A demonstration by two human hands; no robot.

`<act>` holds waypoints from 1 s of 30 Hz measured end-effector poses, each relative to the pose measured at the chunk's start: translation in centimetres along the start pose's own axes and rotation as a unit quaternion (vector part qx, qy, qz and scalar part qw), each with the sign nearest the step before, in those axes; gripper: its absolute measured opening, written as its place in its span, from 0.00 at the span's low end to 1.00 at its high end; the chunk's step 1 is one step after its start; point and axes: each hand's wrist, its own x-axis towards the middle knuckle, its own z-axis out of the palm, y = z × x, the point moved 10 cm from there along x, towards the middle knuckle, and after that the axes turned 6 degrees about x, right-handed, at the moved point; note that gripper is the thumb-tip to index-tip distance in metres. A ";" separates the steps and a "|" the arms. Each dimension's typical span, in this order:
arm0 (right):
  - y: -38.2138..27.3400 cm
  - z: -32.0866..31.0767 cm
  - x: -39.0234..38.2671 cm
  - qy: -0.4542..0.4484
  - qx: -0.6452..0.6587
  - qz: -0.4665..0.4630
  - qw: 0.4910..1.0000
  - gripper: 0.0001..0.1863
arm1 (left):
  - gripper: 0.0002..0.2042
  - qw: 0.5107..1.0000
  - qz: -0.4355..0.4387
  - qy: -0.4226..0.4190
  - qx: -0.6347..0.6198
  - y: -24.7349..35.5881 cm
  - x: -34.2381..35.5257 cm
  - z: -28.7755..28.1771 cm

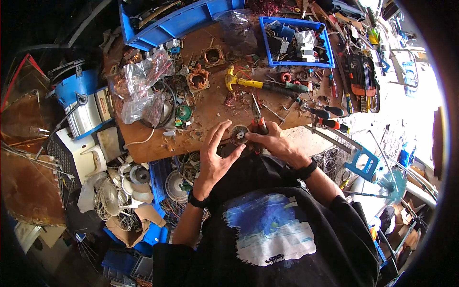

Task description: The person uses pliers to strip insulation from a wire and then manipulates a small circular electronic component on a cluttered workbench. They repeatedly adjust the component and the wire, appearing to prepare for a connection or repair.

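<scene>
A round dark metal part with fins or teeth around its rim and a pale hub (238, 135) is in front of me by the table's near edge. My left hand (213, 155) is open beside it, thumb and fingers spread around its left side. My right hand (277, 143) is closed, its thumb reaching onto the round part's right side. Under that thumb run pliers (258, 119) with red and black handles, jaws pointing away from me. The right fingers partly hide the handles and the underside of the round part.
On the wooden table (201, 126) lie a yellow hammer (244, 82), copper-wound motor parts (198, 79), plastic bags (143, 81) and screwdrivers (334, 111). A blue crate of parts (296, 63) stands at the back. Right of me is a blue-handled saw (363, 162); scrap is heaped at left.
</scene>
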 end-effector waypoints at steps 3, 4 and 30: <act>-0.1 0.4 0.0 -0.021 0.045 0.019 0.999 0.13 | 0.31 1.000 -0.006 -0.007 0.008 0.3 -0.1 -0.2; -0.3 0.7 0.0 -0.028 0.062 0.019 0.997 0.13 | 0.31 1.000 -0.001 0.005 0.028 0.3 0.0 -0.3; -1.9 1.6 -0.2 -0.008 0.182 0.022 0.983 0.11 | 0.24 0.998 0.061 0.024 -0.001 1.6 0.7 0.3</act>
